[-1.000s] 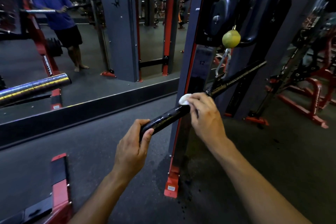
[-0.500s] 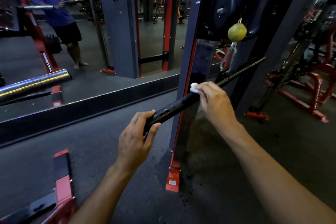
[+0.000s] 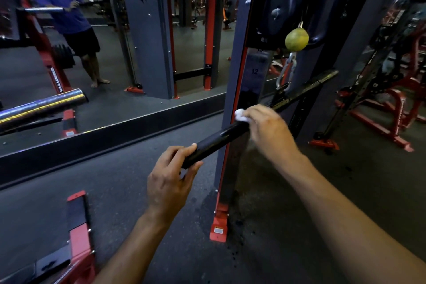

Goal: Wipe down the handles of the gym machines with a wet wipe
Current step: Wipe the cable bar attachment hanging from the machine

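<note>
A black cable bar handle [image 3: 219, 139] hangs tilted from a silver carabiner [image 3: 287, 71] under a yellow-green ball stopper [image 3: 296, 39]. My left hand [image 3: 170, 180] grips the bar's near end. My right hand [image 3: 268, 131] is closed around the grip farther up, pressing a white wet wipe [image 3: 240, 115] against it; only a small bunched part of the wipe shows past my fingers. The bar's far end [image 3: 322, 77] rises to the right.
The grey and red machine upright [image 3: 232, 108] stands just behind the bar, its red foot [image 3: 219, 226] on the floor. A wall mirror [image 3: 115, 37] at left reflects a person. A chrome barbell end [image 3: 43, 106] juts in at left. Red frames [image 3: 391, 110] stand right.
My right hand with the wipe has slid up the grip away from my left hand. The left hand stays on the bar's near end.
</note>
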Demonstrator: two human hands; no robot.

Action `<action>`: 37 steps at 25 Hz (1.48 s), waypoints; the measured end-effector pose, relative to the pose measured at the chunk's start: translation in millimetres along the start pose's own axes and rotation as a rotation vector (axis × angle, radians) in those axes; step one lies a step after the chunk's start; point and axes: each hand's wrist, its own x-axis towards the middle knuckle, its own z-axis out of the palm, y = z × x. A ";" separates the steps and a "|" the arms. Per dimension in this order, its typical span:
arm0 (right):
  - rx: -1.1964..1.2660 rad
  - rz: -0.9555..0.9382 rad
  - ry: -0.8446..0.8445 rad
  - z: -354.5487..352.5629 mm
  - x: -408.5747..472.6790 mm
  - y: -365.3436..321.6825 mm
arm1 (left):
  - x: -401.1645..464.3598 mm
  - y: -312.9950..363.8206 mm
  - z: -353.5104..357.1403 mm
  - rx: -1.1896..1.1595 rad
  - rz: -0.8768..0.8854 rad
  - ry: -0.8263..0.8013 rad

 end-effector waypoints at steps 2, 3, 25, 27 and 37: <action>0.035 -0.098 -0.057 5.7 -12.8 -28.4 | -2.3 -1.8 3.4 0.045 0.036 0.017; 0.041 -0.147 -0.080 6.3 -19.2 -35.5 | -4.1 -2.7 4.4 0.065 0.049 0.026; -0.073 0.002 0.007 -14.6 1.3 32.2 | -15.2 6.8 12.1 0.166 0.186 0.132; -0.056 -0.017 0.013 -10.7 -9.7 12.6 | -18.3 10.5 16.5 0.154 0.171 0.128; 0.036 -0.058 0.020 -6.9 -58.2 17.4 | -21.7 41.5 29.7 -0.256 0.021 -0.255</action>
